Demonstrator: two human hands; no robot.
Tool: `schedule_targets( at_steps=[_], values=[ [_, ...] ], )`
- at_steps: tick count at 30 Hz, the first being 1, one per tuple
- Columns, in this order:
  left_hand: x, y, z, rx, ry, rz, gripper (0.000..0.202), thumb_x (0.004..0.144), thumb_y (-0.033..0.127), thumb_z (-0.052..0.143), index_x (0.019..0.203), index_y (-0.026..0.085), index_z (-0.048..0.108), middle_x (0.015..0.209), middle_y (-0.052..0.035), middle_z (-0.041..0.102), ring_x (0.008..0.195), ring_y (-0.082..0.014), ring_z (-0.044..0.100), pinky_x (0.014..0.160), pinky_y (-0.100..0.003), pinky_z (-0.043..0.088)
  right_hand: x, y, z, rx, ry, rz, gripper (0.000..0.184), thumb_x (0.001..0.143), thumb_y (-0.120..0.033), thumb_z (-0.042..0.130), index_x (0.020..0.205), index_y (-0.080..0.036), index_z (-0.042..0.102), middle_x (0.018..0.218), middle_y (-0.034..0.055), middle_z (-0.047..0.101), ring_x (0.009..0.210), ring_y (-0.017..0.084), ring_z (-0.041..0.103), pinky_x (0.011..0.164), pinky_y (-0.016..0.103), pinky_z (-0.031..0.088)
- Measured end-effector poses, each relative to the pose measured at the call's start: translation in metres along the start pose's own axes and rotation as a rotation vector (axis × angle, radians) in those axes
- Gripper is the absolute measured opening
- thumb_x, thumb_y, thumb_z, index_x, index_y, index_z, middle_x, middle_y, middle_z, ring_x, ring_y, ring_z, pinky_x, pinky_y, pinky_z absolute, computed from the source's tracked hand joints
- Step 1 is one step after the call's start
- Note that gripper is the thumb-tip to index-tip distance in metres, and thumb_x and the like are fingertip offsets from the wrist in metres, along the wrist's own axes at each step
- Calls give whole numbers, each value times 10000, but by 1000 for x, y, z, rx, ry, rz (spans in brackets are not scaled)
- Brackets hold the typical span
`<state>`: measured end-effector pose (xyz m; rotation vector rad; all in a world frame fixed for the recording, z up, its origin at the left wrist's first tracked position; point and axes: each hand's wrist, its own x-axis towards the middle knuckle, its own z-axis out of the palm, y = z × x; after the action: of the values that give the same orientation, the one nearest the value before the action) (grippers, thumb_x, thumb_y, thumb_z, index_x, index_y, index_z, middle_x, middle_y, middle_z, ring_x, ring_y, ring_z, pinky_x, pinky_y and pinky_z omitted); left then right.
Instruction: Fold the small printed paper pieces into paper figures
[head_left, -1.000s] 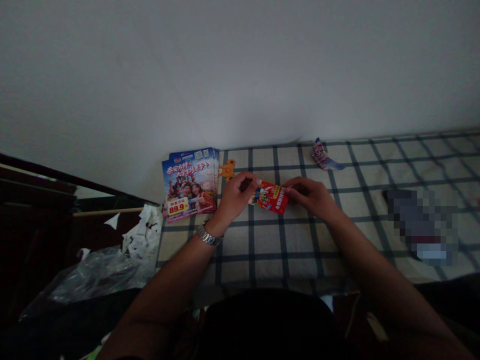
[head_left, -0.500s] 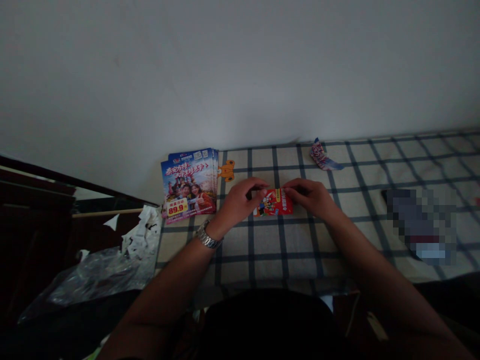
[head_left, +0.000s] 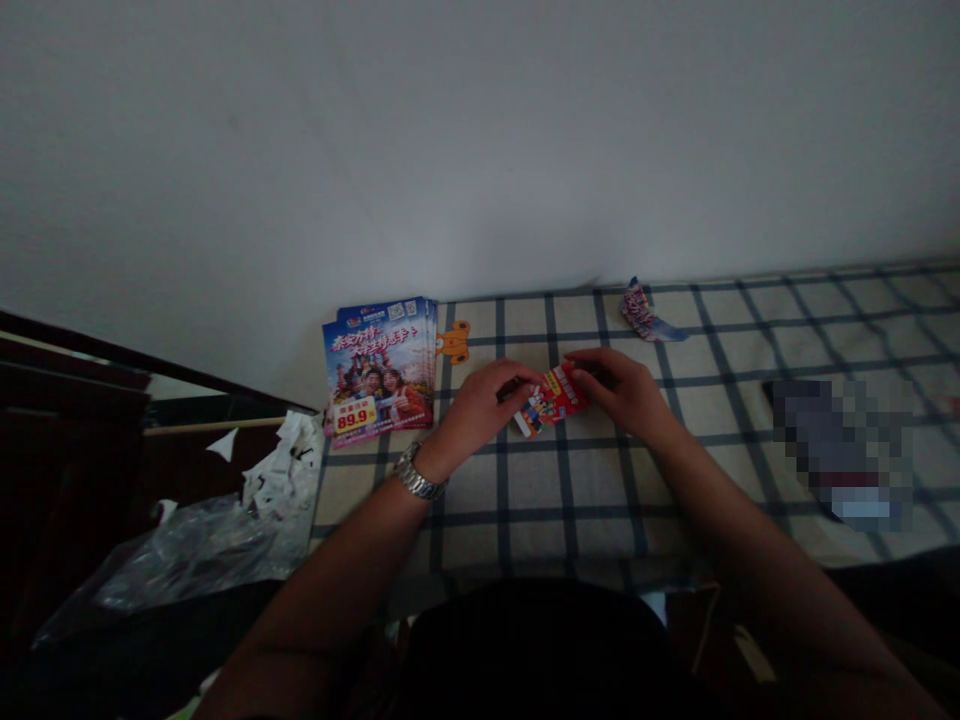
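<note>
Here we go: the fingers (head_left: 525,378) of the left hand (head_left: 486,408) and the fingers (head_left: 581,362) of the right hand (head_left: 622,392) are pinched together on a red printed card (head_left: 553,398), one hand at each end. The card sits tilted over a checked cloth (head_left: 600,510); in this dim light, it's hard to say whether it touches down. Just left of the left hand, a stack of colourful leaflets (head_left: 379,370) with an orange cut-out (head_left: 453,341) beside it! A silver wristwatch (head_left: 417,475) on the left wrist, a torn leaflet (head_left: 643,312) far right, and crumpled paper (head_left: 285,465) and a plastic bag (head_left: 172,550) off the cloth's left edge.
</note>
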<state>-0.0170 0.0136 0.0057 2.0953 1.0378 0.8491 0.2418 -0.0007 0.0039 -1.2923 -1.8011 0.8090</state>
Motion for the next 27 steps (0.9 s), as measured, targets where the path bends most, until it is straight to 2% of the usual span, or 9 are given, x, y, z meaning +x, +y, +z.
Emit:
schedule_targets(
  at_steps=[3,6,11,15,20,24,27],
  values=[
    [0,-3,0,49,66,-48,132,1024,283,644,1108,227,730,1027,-29,756,920,-167,705,857,-325,568,2,-1,-2,-77,43,-85,282,1003,-404,651,1236,-261,721,1092,79,740,946,232,727,818,395,624],
    [0,-4,0,75,71,-58,188,1040,332,626,1161,227,725,1070,-36,762,950,-172,718,888,-340,583,3,-3,-3,-127,37,-164,242,1017,-362,634,1220,-258,716,1092,81,735,957,238,718,841,412,617],
    [0,1,0,173,74,-9,233,1068,312,575,1241,225,704,1141,-50,748,1016,-180,710,937,-357,579,3,0,0,-206,-27,-293,266,1005,-329,657,1260,-266,702,1243,102,737,1160,283,697,1022,490,574],
    [-1,1,1,265,57,51,218,1070,306,569,1213,214,705,1149,-52,742,1048,-193,695,963,-374,571,3,9,3,-266,-105,-368,314,988,-321,685,1300,-281,697,1348,103,712,1252,303,666,1061,523,558],
    [-2,-4,4,349,47,131,206,1053,284,590,1210,209,699,1155,-67,711,1059,-215,666,953,-406,575,4,17,5,-354,-144,-405,295,986,-298,687,1277,-254,716,1392,116,694,1261,315,663,1063,548,561],
    [-2,-7,4,352,16,214,257,1035,267,615,1282,210,661,1308,-91,657,1199,-240,630,1050,-452,552,5,17,5,-359,-131,-408,318,988,-251,671,1303,-258,709,1393,113,695,1274,313,662,1069,555,567],
    [-2,-9,4,338,-53,285,324,1019,257,642,1340,223,624,1409,-96,620,1296,-254,598,1103,-486,530,5,16,4,-349,-135,-421,358,976,-197,658,1328,-249,698,1401,117,691,1300,312,650,1089,554,560]
  ],
)
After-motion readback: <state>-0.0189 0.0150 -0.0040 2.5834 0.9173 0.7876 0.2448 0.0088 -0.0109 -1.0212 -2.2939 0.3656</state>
